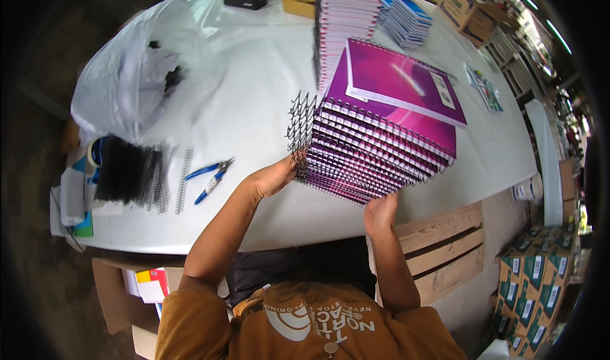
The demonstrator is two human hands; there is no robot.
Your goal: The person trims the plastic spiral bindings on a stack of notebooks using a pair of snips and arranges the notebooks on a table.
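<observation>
The notebook stack (381, 141) sat between your left hand (274, 177) and right hand (381, 214), touching both; hidden fingers left their closure unclear. It looked heavy and prone to sliding, best held low from both sides. Pliers (221, 169) lay left of your left hand.

Glossy notebook covers (393, 80), wrinkled plastic bag (111, 93), matt cloth shirt (410, 334), grained wooden slats (438, 229)

We record one stack of purple notebooks (387, 145) | closed, black spiral-bound | many copies deep, black coils (301, 131) jutting at left | top copy (403, 84) offset, its coil along the far edge | held between our left hand (276, 177) and right hand (381, 214), underside hidden from us
</observation>
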